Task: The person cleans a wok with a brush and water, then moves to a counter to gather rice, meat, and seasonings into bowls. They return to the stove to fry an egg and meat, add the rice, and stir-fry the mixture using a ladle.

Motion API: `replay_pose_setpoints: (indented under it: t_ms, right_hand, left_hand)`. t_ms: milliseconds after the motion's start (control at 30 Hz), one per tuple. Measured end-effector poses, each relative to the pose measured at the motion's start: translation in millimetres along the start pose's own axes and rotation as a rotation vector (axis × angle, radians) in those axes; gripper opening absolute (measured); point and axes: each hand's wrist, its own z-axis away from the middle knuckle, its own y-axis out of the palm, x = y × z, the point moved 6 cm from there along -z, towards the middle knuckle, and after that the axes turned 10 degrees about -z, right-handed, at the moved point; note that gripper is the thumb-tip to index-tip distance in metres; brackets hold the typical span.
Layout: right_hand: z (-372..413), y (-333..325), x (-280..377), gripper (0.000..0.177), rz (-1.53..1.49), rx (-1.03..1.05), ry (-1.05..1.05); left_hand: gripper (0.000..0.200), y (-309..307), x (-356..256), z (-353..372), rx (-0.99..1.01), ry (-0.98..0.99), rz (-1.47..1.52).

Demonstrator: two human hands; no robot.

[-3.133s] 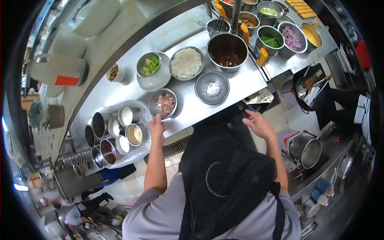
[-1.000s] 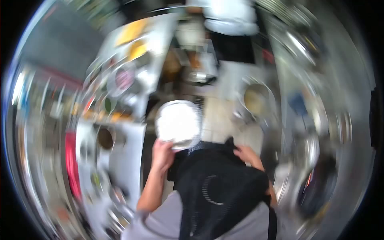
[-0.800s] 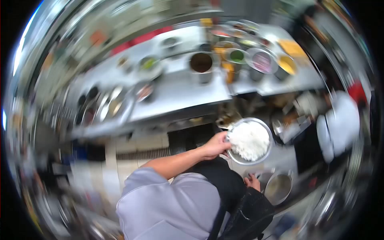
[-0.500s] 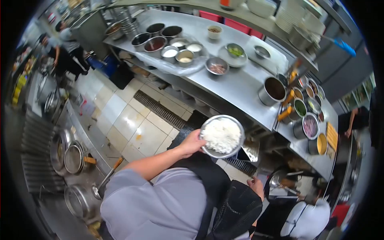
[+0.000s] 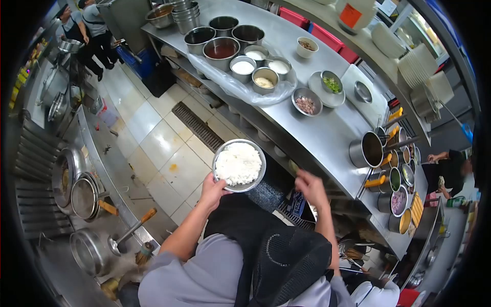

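A metal bowl (image 5: pixel 239 189) full of white rice (image 5: pixel 238 163) hangs over the tiled floor, with my left hand (image 5: pixel 213 192) gripping its lower left rim. My right hand (image 5: pixel 310 188) is raised near the counter's front edge, to the right of the bowl and apart from it. Its fingers are blurred by motion. A small pale object shows beside its fingertips; I cannot make out what it is or whether the hand holds it.
On the steel counter (image 5: pixel 327 138) stand a bowl of chopped meat (image 5: pixel 307 102), greens on a plate (image 5: pixel 332 84), and several pots and sauce tins. A stove (image 5: pixel 102 169) with pans lies left. People (image 5: pixel 82 30) stand at the far left; another person (image 5: pixel 450 171) is at right.
The bowl of rice and my left hand have moved left in view. My right hand has come up from low beside my body to near the counter edge. The view has shifted.
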Motion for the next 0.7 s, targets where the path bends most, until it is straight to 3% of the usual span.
replay_pose_setpoints:
  t_ms: [167, 233, 367, 433, 500, 533, 567, 633, 667, 700]
  right_hand:
    - [-191.5, 3.0, 128.1, 0.054, 0.044, -0.178, -0.182]
    - [-264.7, 16.9, 157.4, 0.063, 0.07, -0.235, -0.082]
    - [-415.4, 50.1, 113.1, 0.062, -0.653, -0.261, 0.123]
    - [-464.5, 50.1, 105.8, 0.052, -0.666, -0.239, 0.065]
    - [-480.3, 46.2, 131.0, 0.04, -0.566, -0.335, -0.136]
    - [-481.4, 47.5, 147.7, 0.034, -0.226, -0.296, -0.13]
    - [-490.1, 43.1, 146.5, 0.034, -0.221, -0.295, -0.114]
    - [-492.4, 55.9, 188.4, 0.029, 0.486, -0.041, -0.602]
    - [-490.5, 52.9, 195.8, 0.028, 0.555, 0.099, -0.5]
    - [-483.4, 47.5, 208.0, 0.028, 0.556, 0.113, -0.484]
  left_hand:
    - [0.044, -41.8, -19.8, -50.0, -0.097, 0.021, 0.031]
    - [0.043, -57.0, -34.5, -70.1, -0.15, 0.033, 0.057]
    - [0.043, -78.7, -77.4, -110.9, -0.181, 0.078, 0.012]
    - [0.044, -87.1, -97.5, -128.4, -0.176, 0.073, 0.012]
    - [0.046, -93.1, -117.2, -143.6, -0.198, 0.115, 0.023]
    - [0.047, -93.9, -125.1, -150.9, -0.198, 0.124, 0.046]
    - [0.047, -93.6, -132.6, -157.6, -0.198, 0.107, 0.047]
    - [0.04, -91.9, -154.5, -169.0, -0.209, 0.177, 0.051]
    - [0.04, -89.8, -161.4, -172.9, -0.2, 0.192, 0.044]
    - [0.04, -90.3, -161.1, -178.4, -0.203, 0.172, 0.047]
